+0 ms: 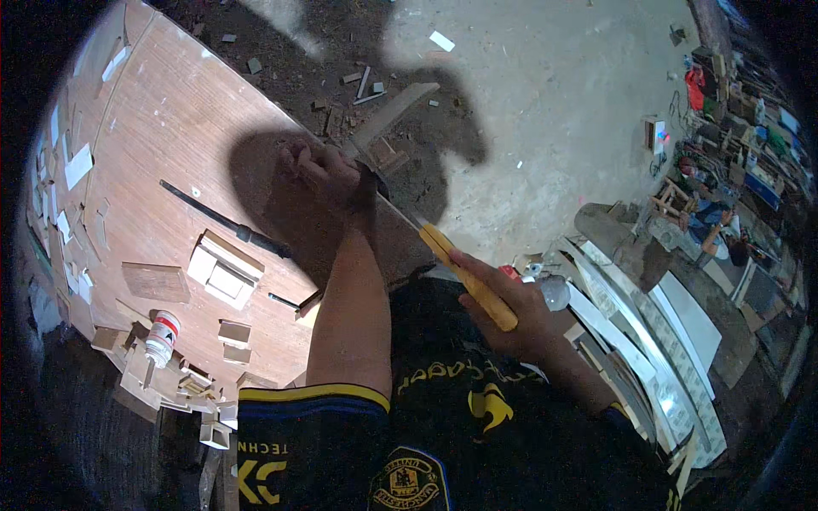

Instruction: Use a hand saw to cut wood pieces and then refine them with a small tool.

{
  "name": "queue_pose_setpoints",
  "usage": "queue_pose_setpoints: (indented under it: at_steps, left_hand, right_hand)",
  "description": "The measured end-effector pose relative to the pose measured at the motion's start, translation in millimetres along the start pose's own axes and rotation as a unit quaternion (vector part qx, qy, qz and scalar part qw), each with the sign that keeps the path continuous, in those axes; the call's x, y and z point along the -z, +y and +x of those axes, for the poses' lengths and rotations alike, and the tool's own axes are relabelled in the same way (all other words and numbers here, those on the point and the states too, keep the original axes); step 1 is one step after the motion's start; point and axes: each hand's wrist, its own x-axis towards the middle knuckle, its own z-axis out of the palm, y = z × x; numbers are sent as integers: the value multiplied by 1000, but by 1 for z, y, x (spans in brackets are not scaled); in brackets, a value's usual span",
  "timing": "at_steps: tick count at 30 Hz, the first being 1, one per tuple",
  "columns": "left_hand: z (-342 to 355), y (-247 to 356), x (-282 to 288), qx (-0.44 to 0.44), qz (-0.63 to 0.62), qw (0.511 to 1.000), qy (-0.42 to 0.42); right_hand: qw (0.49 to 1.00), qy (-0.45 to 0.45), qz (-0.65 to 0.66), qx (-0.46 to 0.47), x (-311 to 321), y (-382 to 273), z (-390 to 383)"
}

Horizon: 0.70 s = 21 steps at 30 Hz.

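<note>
My left hand (328, 175) is closed at the edge of the wooden table (196, 94), partly in shadow. A pale wooden strip (396, 115) runs out from it past the edge, over the floor. My right hand (511, 311) is wrapped round the yellow handle of a tool (443, 247). Its narrow metal blade points up and left toward my left wrist, and shadow blurs where it meets the wood. Left of my left forearm, a dark bar-like tool (221, 220) lies on the table beside a small pale wooden box (226, 268).
A white bottle with a red band (162, 336) stands among small wooden pieces at the table's lower left. Wood offcuts (371, 85) litter the floor beyond the edge. Long white panels (639, 341) lie at right. Another person (720, 230) is at the far right, among clutter.
</note>
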Motion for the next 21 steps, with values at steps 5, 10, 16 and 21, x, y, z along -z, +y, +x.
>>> queue_pose_setpoints:
  at_steps: [5, 10, 16, 21]
  left_hand:
    - [2, 0, -4, -68, 56, 996, 8]
    - [-13, 2, -12, 108, -112, 988, -7]
    - [-7, -12, -37, 36, -72, 990, 114]
    - [3, 15, -17, 57, 12, 998, 37]
  right_hand:
    - [1000, 4, 29, 9, 11, -5, 10]
    - [997, -69, 18, -7, 18, -23, 13]
    - [995, -41, 68, 56, 12, -38, 22]
    - [993, 19, 44, 112, 17, -22, 36]
